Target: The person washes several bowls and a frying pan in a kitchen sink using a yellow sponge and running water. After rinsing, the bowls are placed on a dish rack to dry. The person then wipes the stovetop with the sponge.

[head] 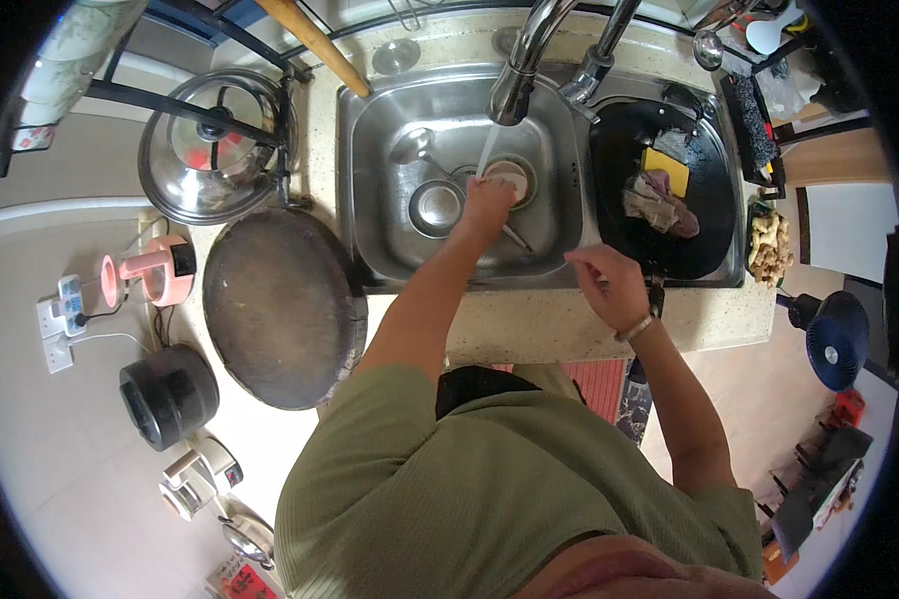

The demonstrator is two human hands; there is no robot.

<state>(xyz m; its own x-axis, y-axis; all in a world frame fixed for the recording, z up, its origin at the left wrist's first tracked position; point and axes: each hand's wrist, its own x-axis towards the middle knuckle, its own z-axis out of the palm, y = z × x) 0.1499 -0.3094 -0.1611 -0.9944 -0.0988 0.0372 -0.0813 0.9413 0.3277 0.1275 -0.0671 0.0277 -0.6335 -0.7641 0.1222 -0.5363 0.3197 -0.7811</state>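
Note:
Water [487, 150] runs from the chrome faucet [511, 93] into the left basin of the steel sink [554, 247]. My left hand [488, 202] is under the stream, at the edge of a small round dish [511, 180]; its fingertips are partly hidden, so its grip cannot be told. To its left lie a small metal bowl [437, 208] and a metal ladle [412, 146]. A thin metal handle [517, 238] shows below the hand. My right hand [610, 288] hovers over the counter's front edge, fingers loosely curled, with nothing visible in it.
A black wok [614, 224] in the right basin holds a yellow sponge [667, 171] and a wet cloth [655, 202]. A round wooden chopping board [285, 307] and a large glass pot lid [213, 146] are at left. Ginger [770, 247] sits at the counter's right end.

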